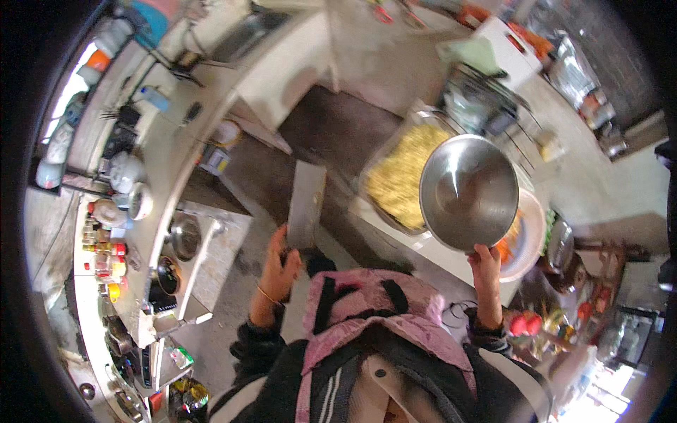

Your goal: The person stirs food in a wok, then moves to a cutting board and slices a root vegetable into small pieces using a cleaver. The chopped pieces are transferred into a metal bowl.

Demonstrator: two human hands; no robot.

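Note:
My left hand (277, 269) grips a broad cleaver (307, 203) by its handle, with the blade pointing away from me over the floor. My right hand (484, 261) pinches the near rim of a stainless steel bowl (469, 185). No food shows inside that bowl. Beneath and to its left, a rectangular tray is filled with yellow shredded food (399, 180), and the bowl hides part of it. On the bowl's right, a pale round basin (535, 232) holds orange shreds (509, 248), partly covered from view.
A counter (158, 195) with bottles (106, 248) and pans runs along the left, with a sink (254, 34) at its far end. At the back right stand a dark rack (470, 100) and a white board (508, 50). Red items (523, 323) lie at right.

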